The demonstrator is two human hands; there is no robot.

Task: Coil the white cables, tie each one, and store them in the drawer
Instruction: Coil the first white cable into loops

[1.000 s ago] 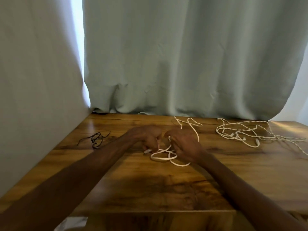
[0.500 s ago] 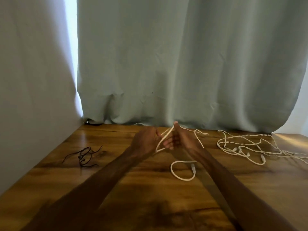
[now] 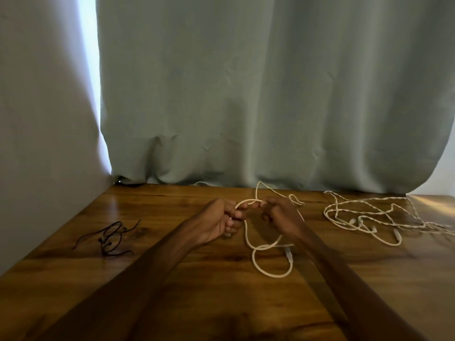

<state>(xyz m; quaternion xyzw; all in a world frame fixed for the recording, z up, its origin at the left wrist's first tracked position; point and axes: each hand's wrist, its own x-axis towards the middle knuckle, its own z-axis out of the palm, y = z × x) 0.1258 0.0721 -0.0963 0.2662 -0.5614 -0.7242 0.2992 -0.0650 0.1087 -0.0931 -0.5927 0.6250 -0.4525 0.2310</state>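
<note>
Left hand (image 3: 221, 221) and right hand (image 3: 280, 215), each grip tight on the white cable (image 3: 273, 276), between black cord (image 3: 110, 238) and tangled cables (image 3: 364, 219).

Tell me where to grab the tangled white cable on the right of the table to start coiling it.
Probably pinch the tangled white cable at its nearest loop, beside what looks like a plug, coming from above on the near side. That loop lies flat, clear of the crossings; farther strands overlap and trail off frame. The right hand is nearest but grips the other cable.
</note>
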